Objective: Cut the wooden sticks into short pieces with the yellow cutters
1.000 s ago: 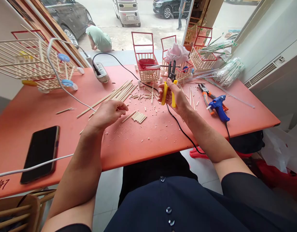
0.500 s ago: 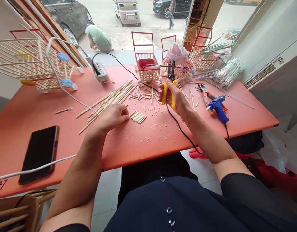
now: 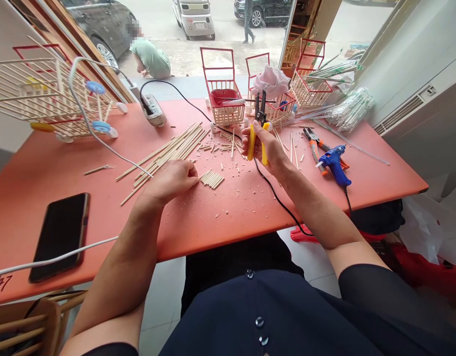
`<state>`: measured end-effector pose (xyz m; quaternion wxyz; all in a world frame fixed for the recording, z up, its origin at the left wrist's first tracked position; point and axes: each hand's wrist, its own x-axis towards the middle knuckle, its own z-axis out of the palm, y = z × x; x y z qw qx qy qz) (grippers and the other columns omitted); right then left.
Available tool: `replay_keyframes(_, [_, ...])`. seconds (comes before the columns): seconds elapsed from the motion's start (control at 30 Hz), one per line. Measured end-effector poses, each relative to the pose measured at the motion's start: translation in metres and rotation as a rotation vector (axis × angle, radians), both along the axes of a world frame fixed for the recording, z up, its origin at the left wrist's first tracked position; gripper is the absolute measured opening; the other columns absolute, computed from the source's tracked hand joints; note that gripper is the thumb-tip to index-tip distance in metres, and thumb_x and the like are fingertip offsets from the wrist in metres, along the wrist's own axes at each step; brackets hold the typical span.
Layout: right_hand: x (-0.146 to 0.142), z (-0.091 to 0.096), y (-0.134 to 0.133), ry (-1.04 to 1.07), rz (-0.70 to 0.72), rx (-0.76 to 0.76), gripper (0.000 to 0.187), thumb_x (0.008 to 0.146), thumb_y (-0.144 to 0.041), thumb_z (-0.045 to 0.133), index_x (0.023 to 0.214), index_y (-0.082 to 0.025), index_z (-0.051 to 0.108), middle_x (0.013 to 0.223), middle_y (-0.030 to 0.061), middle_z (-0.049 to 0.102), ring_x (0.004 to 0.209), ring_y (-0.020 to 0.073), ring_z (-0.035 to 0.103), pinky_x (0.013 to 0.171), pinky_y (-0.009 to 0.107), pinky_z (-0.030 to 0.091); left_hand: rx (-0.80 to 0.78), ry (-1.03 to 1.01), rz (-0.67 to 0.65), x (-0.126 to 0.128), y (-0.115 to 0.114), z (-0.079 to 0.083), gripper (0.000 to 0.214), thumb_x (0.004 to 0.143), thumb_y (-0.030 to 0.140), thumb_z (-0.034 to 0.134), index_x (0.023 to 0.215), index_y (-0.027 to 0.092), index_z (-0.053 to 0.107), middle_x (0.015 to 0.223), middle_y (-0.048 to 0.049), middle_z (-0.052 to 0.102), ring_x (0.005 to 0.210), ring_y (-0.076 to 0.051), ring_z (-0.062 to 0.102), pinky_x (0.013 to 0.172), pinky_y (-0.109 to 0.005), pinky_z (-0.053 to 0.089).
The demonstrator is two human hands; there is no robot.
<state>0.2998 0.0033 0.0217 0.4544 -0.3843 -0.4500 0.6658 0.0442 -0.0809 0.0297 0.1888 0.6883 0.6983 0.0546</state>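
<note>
My right hand (image 3: 267,143) is wrapped round the yellow handles of a pair of wire strippers (image 3: 260,118), whose black jaws point up and away from me. My left hand (image 3: 177,180) rests on the table with its fingers curled and the fingertips pressed together. They sit at the left end of a row of short cut wooden sticks (image 3: 212,179) laid side by side. Whatever the left fingers pinch, if anything, is hidden. Behind that hand lies a bundle of long wooden sticks (image 3: 176,148). Small offcuts (image 3: 213,148) and crumbs are scattered around the row.
On the orange table (image 3: 198,232), a blue glue gun (image 3: 335,163) and orange-handled pliers (image 3: 312,141) lie right. A phone (image 3: 60,232) lies left, near a power strip (image 3: 153,110). Small stick-built carts (image 3: 228,106) stand at the back, a larger cart (image 3: 38,94) at left. A black cable (image 3: 275,193) crosses.
The view has shifted very slightly. Both hands keep nearly the same place and grip. Outside, a walking person has moved to the left.
</note>
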Motion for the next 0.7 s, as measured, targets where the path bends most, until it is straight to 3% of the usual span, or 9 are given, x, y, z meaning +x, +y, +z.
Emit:
replay_keyframes(0.23, [-0.0009,-0.0025,0.0011,-0.018,0.026,-0.009,0.074,0.090,-0.094,0.077,0.119,-0.027,0.074,0.075,-0.0007,0.065,0.079,0.0190,0.071,0.069,0.035,0.059,-0.006,-0.017,0.004,0.0014,-0.0005,-0.0007,0.009,0.065,0.035,0.061,0.059,0.028,0.062,0.072,-0.0082,0.075,0.075,-0.029,0.070,0.070,-0.040,0.048])
replay_keyframes(0.47, [-0.0020,-0.0046,0.0006,-0.014,-0.003,0.012,0.062,0.091,-0.086,0.083,0.101,-0.026,0.070,0.076,-0.0017,0.065,0.074,0.0158,0.066,0.071,0.032,0.058,-0.032,-0.050,0.015,0.0034,-0.0032,0.0044,0.013,0.064,0.036,0.060,0.055,0.027,0.059,0.063,-0.0066,0.068,0.068,-0.026,0.064,0.066,-0.039,0.045])
replay_keyframes(0.7, [-0.0032,-0.0056,0.0008,-0.002,0.003,0.024,0.059,0.093,-0.083,0.083,0.105,-0.027,0.072,0.076,-0.0034,0.064,0.072,0.0138,0.065,0.070,0.031,0.058,-0.045,-0.077,0.063,0.0003,-0.0011,0.0040,0.012,0.064,0.036,0.062,0.056,0.027,0.060,0.062,-0.0051,0.067,0.069,-0.026,0.066,0.066,-0.037,0.045])
